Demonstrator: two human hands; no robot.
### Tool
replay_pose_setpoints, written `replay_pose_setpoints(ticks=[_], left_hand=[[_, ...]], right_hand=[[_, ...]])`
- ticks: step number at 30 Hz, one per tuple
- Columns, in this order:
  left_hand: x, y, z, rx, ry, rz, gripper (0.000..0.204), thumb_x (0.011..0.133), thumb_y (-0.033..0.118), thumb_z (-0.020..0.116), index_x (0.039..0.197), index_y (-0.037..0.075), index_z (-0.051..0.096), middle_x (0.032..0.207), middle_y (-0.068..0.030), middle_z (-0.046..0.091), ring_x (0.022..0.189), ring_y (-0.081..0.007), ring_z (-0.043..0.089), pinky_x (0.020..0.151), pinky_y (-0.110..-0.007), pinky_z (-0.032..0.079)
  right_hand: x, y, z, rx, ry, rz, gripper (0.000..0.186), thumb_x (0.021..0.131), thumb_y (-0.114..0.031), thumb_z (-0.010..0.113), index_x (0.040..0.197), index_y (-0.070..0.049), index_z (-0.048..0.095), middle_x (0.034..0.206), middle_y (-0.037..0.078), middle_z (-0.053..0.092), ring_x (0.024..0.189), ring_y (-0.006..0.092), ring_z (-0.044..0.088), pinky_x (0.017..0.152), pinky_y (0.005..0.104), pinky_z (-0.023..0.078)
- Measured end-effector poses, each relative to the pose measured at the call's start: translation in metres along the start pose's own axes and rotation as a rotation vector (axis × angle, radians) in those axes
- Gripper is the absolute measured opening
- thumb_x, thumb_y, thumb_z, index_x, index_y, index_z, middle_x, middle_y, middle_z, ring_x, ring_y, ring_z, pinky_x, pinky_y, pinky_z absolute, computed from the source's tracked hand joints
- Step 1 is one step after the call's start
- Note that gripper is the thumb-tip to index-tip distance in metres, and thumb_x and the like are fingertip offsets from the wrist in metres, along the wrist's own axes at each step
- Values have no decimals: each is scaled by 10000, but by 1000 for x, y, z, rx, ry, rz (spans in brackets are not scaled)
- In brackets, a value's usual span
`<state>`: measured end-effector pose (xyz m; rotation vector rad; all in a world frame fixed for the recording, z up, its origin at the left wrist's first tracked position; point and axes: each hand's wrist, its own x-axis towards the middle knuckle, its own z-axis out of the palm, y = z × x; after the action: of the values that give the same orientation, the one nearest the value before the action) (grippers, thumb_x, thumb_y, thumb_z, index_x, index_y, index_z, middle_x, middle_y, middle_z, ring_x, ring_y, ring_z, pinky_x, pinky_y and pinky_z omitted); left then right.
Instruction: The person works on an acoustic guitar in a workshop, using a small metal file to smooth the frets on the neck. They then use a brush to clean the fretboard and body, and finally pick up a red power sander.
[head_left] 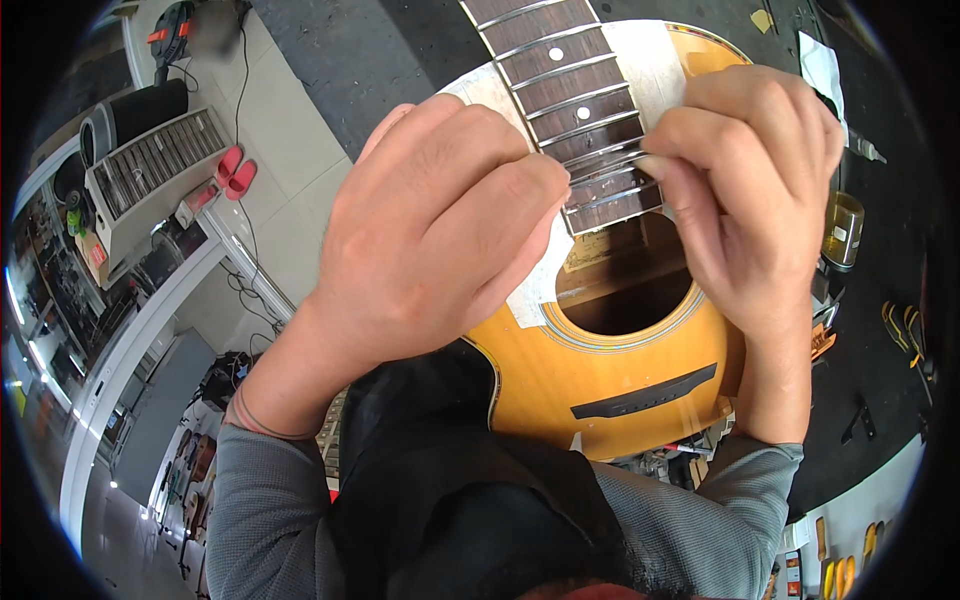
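Note:
An acoustic guitar with a honey-coloured top (530,375) lies before me, its dark fretboard (560,75) running away from me past the sound hole. My left hand (440,215) is closed at the fretboard's left edge, thumb and forefinger pinched together. Across from it, my right hand (745,165) pinches at the right edge, the other fingers curled. Between the two pinches a thin metal fret wire (607,168) spans the board near its sound-hole end. My fingers cover its ends, and whether it is seated in a slot is hard to see.
Pale masking tape (640,60) covers the top beside the fretboard. The dark bridge (645,392) carries no strings. On the black worktable to the right are a jar of yellowish liquid (843,232), yellow-handled pliers (905,330) and a white paper (820,70). Pink slippers (235,172) lie on the floor, left.

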<state>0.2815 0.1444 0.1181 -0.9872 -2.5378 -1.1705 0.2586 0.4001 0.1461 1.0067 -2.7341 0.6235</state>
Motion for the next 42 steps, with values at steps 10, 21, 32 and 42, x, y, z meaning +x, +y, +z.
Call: replay_pose_setpoints(ticks=[10, 21, 32, 42], left_hand=[[-5, -2, -1, 40, -8, -7, 275, 756, -83, 866, 987, 18, 758, 853, -88, 673, 721, -273, 651, 631, -371, 511], [-7, -1, -4, 22, -36, -10, 287, 749, -76, 868, 1004, 3, 764, 929, -108, 673, 745, -292, 653, 645, -384, 518], [-15, -1, -2, 1, -18, 16, 299, 754, -68, 867, 1025, 1, 760, 913, -109, 667, 737, -303, 647, 651, -406, 513], [-17, 1, -2, -12, -21, 16, 299, 753, -74, 869, 1018, 0, 752, 901, -111, 670, 736, -306, 644, 651, -415, 510]], right_hand=[[7, -6, 13, 42, 23, -62, 266, 760, -109, 891, 988, -135, 756, 1023, 14, 703, 984, 268, 639, 927, 411, 410], [2, -10, 14, 17, 38, -55, 265, 739, -132, 888, 976, -129, 769, 1002, 24, 703, 1042, 273, 666, 966, 419, 415], [-2, -12, 14, 29, 9, -60, 238, 751, -154, 881, 958, -132, 765, 1016, 16, 711, 1057, 269, 692, 987, 411, 416], [-1, -14, 13, 24, -7, -59, 252, 748, -162, 884, 970, -139, 769, 1034, 17, 717, 1071, 269, 696, 998, 415, 414]])
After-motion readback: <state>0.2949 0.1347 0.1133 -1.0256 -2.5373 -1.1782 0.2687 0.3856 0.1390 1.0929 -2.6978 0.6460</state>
